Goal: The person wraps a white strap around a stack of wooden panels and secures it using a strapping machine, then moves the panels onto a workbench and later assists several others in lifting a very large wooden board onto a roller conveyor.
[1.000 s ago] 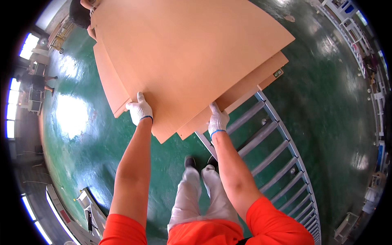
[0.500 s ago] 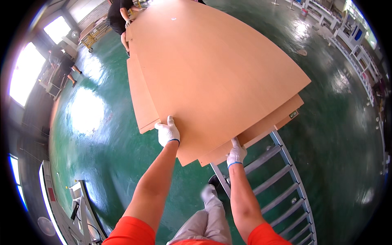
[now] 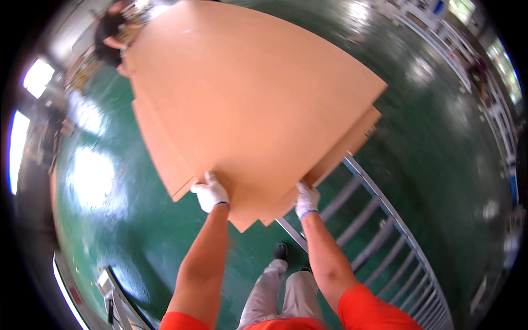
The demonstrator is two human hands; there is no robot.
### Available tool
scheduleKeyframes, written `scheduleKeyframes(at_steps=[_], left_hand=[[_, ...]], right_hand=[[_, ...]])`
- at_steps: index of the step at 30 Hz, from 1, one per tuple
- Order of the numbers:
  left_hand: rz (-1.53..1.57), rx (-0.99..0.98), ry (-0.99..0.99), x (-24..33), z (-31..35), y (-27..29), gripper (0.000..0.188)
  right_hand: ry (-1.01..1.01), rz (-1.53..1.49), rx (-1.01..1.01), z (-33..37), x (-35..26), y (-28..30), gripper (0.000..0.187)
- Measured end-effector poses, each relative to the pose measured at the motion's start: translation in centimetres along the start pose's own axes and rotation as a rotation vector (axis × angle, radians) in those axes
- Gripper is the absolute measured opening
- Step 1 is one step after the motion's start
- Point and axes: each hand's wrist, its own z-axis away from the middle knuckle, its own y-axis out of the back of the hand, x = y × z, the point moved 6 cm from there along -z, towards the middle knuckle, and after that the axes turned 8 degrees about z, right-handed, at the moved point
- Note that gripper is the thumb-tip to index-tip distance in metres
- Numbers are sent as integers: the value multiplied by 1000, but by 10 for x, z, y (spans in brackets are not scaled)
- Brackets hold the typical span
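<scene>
Gloves on: my left hand (image 3: pixel 211 193) and right hand (image 3: pixel 306 200) each clamp the near corner of the top tan board (image 3: pixel 247 104), filling the upper centre over the stack (image 3: pixel 165 159). Best kept level and matched with the person (image 3: pixel 110 33) holding the far end, upper left.

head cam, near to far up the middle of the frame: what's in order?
Orange shirt → grey trousers → black shoe → the two white-gloved hands, left hand and right hand → stack of large tan boards → another person at the boards' far end.
</scene>
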Motion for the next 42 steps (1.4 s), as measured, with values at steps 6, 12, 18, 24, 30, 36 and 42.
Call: scheduleKeyframes(at_steps=[6,12,18,24,30,36,42], left_hand=[[57,-37,-19,-25,48,30,71],[197,-97,59,-43,107,56,66],[112,-87,-38,-60,181,72,69],[130,-98,28,-87,258,93,69],[147,-115,-17,-125,336,105,64],[249,-161,10,-159,415,113,64],[33,-436,-374,-213,474,143,42]], right_hand=[[72,0,-48,38,-8,49,42],[197,63,-7,60,-16,108,44],[65,-35,-81,85,-3,176,43],[40,-4,-16,114,-3,254,38],[72,-10,31,133,4,344,42],[125,70,53,150,-1,429,45],[124,39,89,173,6,523,45]])
